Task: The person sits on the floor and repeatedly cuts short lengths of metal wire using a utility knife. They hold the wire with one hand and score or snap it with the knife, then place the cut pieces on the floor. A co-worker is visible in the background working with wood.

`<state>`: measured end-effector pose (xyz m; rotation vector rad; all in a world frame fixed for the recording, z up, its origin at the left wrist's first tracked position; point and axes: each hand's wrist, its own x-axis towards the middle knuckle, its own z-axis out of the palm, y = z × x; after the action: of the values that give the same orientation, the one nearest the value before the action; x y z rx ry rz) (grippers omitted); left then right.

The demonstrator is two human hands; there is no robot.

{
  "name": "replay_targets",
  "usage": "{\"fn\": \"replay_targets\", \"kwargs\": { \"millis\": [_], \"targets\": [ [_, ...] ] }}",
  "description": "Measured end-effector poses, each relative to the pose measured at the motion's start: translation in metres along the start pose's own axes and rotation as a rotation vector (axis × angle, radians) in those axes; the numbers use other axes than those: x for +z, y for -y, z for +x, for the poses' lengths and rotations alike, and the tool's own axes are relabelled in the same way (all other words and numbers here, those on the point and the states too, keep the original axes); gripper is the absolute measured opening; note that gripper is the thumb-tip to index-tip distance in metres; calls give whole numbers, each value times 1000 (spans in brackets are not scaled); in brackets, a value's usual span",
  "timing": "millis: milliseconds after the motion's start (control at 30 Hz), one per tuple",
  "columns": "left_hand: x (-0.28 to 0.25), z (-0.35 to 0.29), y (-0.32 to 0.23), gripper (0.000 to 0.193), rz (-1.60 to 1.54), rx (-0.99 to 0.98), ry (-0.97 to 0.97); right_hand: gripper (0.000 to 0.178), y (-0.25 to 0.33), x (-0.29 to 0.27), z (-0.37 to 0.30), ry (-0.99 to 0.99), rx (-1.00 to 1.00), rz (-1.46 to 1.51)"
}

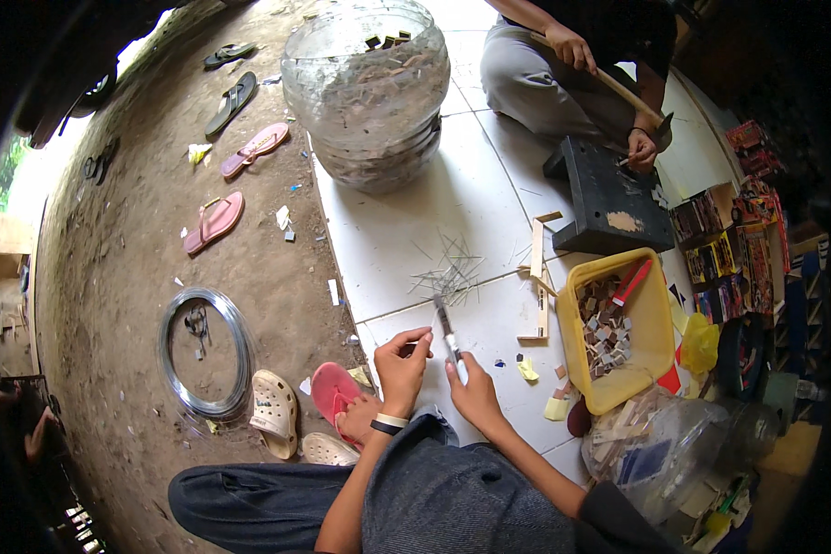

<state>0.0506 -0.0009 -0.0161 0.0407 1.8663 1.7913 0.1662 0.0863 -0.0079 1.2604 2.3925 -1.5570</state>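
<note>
My left hand [403, 367] is closed in a pinch, thumb against forefinger; whatever is between them is too small to make out. In my right hand [475, 392] is a slim hand tool [448, 332] with a dark upper end and a white lower part, its kind unclear. The tool's tip reaches the near edge of a loose heap of short thin wire pieces [452, 270] on the white tiles. My two hands are close together but apart, the left beside the tool.
A coil of wire [167, 355] and sandals [215, 222] lie on the dirt at left. A big clear plastic container [365, 120] stands ahead. At right are a yellow basin [577, 369] of small pieces and a black stool [609, 198], where a person holds a hammer [619, 88].
</note>
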Motion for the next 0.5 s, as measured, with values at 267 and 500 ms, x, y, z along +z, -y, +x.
{"fn": "replay_targets", "kwargs": {
  "millis": [267,500],
  "targets": [
    [1,-1,2,17,-2,47,-18,33,-2,-3,-2,14,-66,0],
    [-1,2,4,16,15,66,-34,30,0,-6,-12,67,-83,-37]
  ]
}}
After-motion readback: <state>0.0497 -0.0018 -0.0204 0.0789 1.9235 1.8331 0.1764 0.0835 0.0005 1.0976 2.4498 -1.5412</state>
